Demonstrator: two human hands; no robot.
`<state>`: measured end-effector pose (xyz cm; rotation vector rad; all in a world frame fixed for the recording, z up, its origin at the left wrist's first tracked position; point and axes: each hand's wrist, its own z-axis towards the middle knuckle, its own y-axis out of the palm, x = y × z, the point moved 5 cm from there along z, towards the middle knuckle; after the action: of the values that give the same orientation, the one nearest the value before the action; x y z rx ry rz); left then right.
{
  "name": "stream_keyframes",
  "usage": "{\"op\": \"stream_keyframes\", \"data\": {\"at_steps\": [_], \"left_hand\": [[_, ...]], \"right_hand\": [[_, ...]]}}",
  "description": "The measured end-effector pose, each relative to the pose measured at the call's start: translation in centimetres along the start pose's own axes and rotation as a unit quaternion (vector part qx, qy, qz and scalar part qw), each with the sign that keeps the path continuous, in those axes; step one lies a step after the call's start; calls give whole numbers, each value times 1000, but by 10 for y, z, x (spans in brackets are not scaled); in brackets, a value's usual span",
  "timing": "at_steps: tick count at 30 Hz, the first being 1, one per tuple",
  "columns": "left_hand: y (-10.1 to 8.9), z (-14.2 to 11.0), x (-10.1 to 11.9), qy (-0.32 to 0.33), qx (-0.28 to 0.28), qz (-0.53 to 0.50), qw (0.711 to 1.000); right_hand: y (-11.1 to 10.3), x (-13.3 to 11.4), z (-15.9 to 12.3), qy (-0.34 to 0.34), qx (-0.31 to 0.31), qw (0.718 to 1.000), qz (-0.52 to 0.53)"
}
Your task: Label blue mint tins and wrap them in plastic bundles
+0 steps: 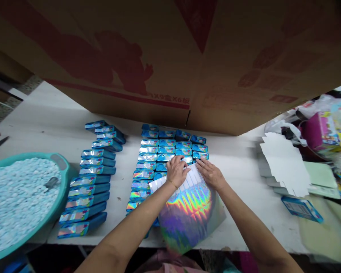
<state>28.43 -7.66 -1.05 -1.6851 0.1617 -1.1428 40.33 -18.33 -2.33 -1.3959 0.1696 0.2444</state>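
Note:
Both my hands rest on the far edge of a shiny holographic sticker sheet [189, 212] that lies over a block of small blue cases [170, 149] laid in rows on the white table [235, 178]. My left hand [176, 170] has its fingers curled and pinched at the sheet's top strip of white labels. My right hand [210, 172] presses on the sheet beside it, fingers bent toward the left hand. Whether a single label is lifted I cannot tell.
A second column of blue cases [91, 182] runs along the left. A teal basin [61, 163] of pale blue pellets stands at the far left. A big cardboard box [187, 57] overhangs the back. White flat cartons [284, 163] and one loose case [301, 208] lie at right.

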Motion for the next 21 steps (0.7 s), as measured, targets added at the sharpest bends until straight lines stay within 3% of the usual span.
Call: {"op": "stream_keyframes", "data": {"at_steps": [3,7,9,11,13,17,19,21], "left_hand": [[0,0,0,-3,2,-2,1000],[0,1,1,-7,-4,-16,1000],[-1,2,0,-11,-2,-46,999],[-6,0,-3,-24,9,-123,992],[-16,-2,-9,-49,26,-269,962],[-37,-9,-22,-110,31,-543,832],[-49,-10,-32,-138,47,-572,807],[-60,-10,-45,-161,69,-566,805]], "right_hand": [[-17,-8,-2,24,10,1000,15],[-78,-33,8,76,42,996,32],[-112,-42,17,139,76,985,64],[-131,-44,28,220,108,961,127],[-128,-40,39,299,113,921,225],[-84,-35,63,400,110,803,427],[-61,-40,74,414,115,755,496],[-42,-49,86,425,113,716,542]]}}
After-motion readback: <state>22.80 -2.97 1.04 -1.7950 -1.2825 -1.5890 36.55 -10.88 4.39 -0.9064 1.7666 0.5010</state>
